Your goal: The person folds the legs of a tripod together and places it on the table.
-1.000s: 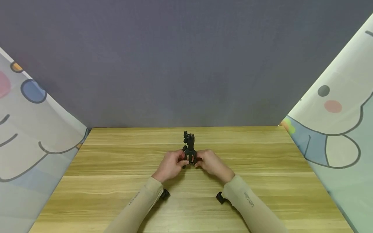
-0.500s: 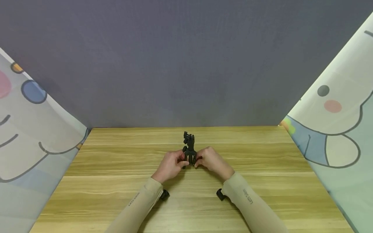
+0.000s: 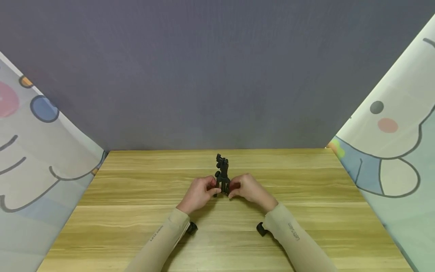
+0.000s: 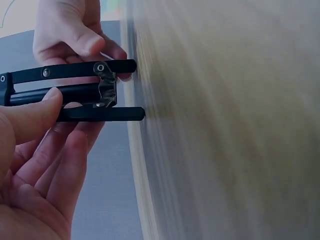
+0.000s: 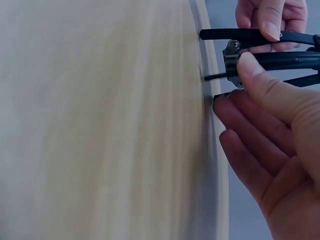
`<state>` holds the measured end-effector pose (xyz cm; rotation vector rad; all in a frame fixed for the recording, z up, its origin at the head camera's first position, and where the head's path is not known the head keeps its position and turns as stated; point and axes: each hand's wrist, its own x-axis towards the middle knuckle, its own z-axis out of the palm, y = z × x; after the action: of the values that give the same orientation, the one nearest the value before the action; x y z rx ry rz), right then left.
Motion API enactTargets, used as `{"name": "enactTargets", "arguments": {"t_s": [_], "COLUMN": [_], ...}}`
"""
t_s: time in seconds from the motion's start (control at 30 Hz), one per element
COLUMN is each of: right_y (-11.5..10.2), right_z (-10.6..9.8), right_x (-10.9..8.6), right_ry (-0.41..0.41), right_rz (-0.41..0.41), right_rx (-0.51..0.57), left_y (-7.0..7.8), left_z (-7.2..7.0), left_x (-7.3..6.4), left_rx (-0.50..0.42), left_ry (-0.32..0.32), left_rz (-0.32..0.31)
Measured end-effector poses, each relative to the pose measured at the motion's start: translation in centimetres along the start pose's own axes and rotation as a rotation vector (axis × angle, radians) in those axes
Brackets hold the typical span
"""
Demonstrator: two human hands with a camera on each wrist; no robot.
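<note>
A small black tripod (image 3: pixel 223 173) stands on the wooden table with its legs spread and its clamp-like head up. My left hand (image 3: pixel 198 194) pinches one leg between thumb and fingers; the right wrist view shows that thumb lying on the leg (image 5: pixel 235 34). On the other side, my right hand (image 3: pixel 249 190) is curved about a second leg (image 4: pixel 75 70). In the left wrist view its thumb stands off that leg, while its fingertips reach behind the leg's foot. A metal brace (image 4: pixel 106 85) joins the legs to the centre column.
The wooden table (image 3: pixel 136 181) ends at a grey wall (image 3: pixel 217 75) behind. Curtains with cartoon prints hang at the left (image 3: pixel 40 158) and right (image 3: pixel 387 151). A black wrist camera (image 3: pixel 192 227) sits under the left cuff, another (image 3: pixel 261 229) under the right.
My right hand has shifted slightly to the right, and its thumb has parted from the leg it was on. The left hand keeps its pinch, and the tripod leans a little differently.
</note>
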<state>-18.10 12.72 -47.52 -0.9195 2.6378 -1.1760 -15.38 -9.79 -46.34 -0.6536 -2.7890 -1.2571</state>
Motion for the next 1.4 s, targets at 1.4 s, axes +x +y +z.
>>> {"name": "enactTargets", "arguments": {"t_s": [1.4], "right_y": [-0.9], "right_z": [0.6], "right_x": [-1.8], "right_ry": [0.203], "right_rz": [0.133], "right_rx": [0.233], "left_y": [-1.3], "left_z": [-0.5], "left_x": [0.1], "left_rx": [-0.225], "left_ry": [0.018], "left_rz": [-0.041]}}
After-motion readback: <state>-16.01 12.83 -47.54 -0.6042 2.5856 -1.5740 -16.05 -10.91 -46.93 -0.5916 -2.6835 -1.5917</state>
